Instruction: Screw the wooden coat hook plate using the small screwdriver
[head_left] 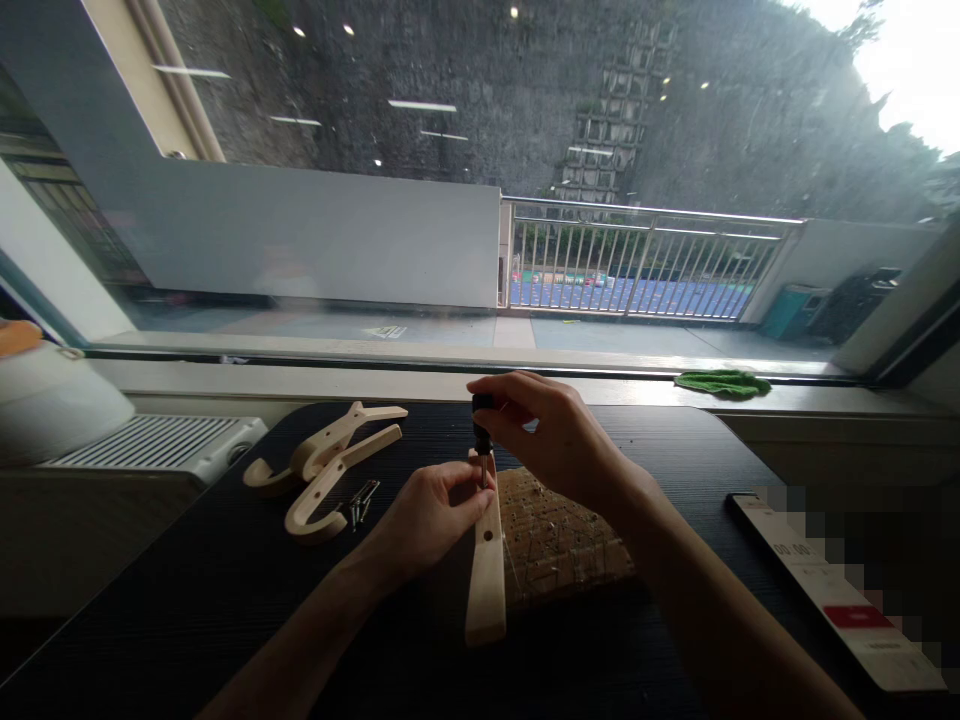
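My right hand (559, 430) grips the black handle of a screwdriver (483, 438) between thumb and fingers. The screwdriver stands nearly upright, its metal shaft pointing down at a pale wooden hook (487, 590). At the lower end of the shaft, my left hand (435, 508) is closed in a pinch over the hook; whatever is between its fingertips is hidden. A dark hole shows in the hook below them. Just right of the hook lies a brown wooden board (566, 550) with many small holes and scratches. To the left is a small pile of screws (361, 504).
Two more wooden hooks (309, 518) lie at the table's left. A white device with a red label (859, 616) is at the right edge of the black table (405, 650). Behind are a windowsill with a green cloth (722, 384), and a white radiator (161, 440) at left.
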